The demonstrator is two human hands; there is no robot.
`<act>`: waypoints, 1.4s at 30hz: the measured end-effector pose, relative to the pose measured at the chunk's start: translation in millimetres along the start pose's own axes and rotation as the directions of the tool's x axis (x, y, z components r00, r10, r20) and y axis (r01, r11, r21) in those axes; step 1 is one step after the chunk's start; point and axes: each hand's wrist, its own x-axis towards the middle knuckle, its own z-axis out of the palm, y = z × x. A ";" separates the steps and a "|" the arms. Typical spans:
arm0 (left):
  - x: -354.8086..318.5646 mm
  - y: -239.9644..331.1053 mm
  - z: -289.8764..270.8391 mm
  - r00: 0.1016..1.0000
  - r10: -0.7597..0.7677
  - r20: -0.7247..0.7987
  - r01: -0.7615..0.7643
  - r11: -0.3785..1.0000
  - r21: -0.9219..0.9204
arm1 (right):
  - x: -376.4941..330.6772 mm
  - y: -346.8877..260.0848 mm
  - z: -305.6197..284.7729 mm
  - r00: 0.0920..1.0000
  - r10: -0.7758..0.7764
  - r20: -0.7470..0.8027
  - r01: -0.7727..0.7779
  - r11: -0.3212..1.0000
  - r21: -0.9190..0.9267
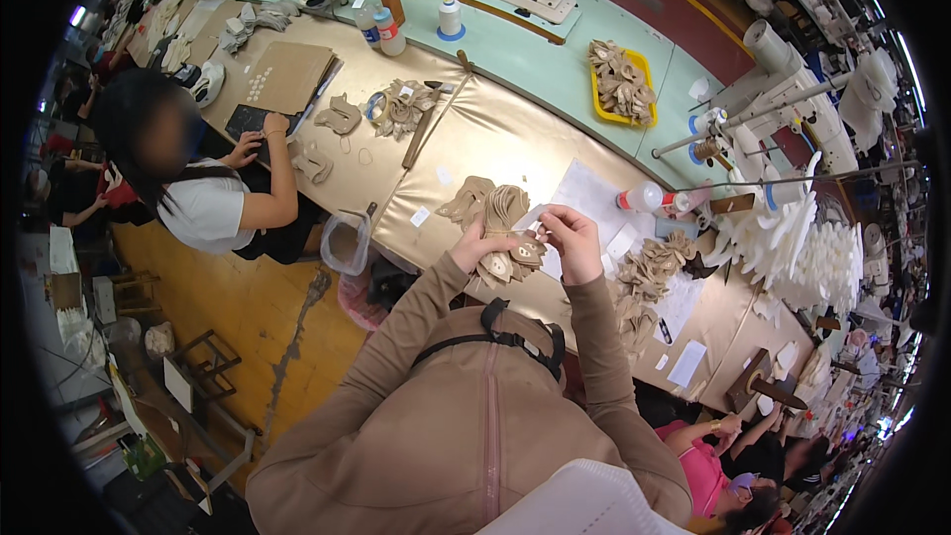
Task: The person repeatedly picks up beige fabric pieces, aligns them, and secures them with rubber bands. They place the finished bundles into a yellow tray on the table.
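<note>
nearest the camera sat the person's tan jacket with its black chest strap, both sleeves reaching up toward the gold-covered worktable. left hand was clenched around a stack of beige shoe-upper pieces, holding it just above the near edge of the worktable. right hand was pinched on a small white slip that touched the top of the stack. on the worktable just right of the hands lay a white paper sheet, and beyond it a heap of beige cut pieces. near that heap lay a plastic bottle with a red cap on its side. farther up the worktable sat another pile of beige pieces beside a roll of blue tape. past the worktable, on the pale green bench, stood a yellow tray of similar pieces. at the left end of the worktable a seated person in a white t-shirt rested one hand on a dark board. white foam shapes stood stacked at the right end of the worktable.
</note>
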 end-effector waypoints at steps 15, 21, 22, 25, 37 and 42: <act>-38.9 -19.6 -25.1 0.994 -0.020 -0.109 0.035 0.990 0.137 | -13.2 53.3 8.0 0.719 -0.525 0.456 0.670 0.346 -0.657; -43.5 -30.6 -20.7 0.977 -0.067 -0.205 0.084 0.993 0.076 | -37.1 53.1 32.2 0.407 -0.689 0.599 0.802 -0.044 -0.596; -43.4 -31.5 -19.2 0.976 -0.059 -0.210 0.077 0.994 0.079 | -38.2 55.4 33.1 0.450 -0.665 0.596 0.779 -0.033 -0.626; -41.1 -32.7 -17.6 0.973 -0.045 -0.226 0.065 0.994 0.084 | -38.9 61.8 32.7 0.485 -0.684 0.545 0.750 0.004 -0.662; -43.4 -36.8 -37.2 0.986 0.128 -0.109 -0.034 0.789 0.614 | -50.1 60.9 27.1 0.844 -0.334 0.421 0.527 0.665 -0.529; -45.8 -12.5 -29.9 0.993 0.093 -0.068 0.009 0.525 0.851 | -57.1 44.2 6.1 0.759 -0.043 0.649 0.049 0.999 0.009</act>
